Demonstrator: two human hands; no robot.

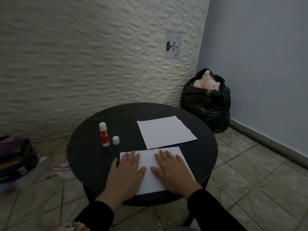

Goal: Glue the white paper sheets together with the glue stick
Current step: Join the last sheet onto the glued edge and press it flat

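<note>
A white paper sheet [150, 164] lies at the near edge of the round black table [86, 157]. My left hand [126, 172] and my right hand [171, 170] both rest flat on it, palms down, fingers spread. Behind it lies a stack of white sheets [165, 130], slightly offset from each other. The glue stick [104, 134], red and white, stands upright at the left of the table with its cap off. Its white cap [115, 140] stands just to its right.
A quilted mattress [83, 55] leans against the wall behind the table. A filled black bag [206, 100] sits in the right corner. A dark case [15, 162] and small items lie on the tiled floor at the left.
</note>
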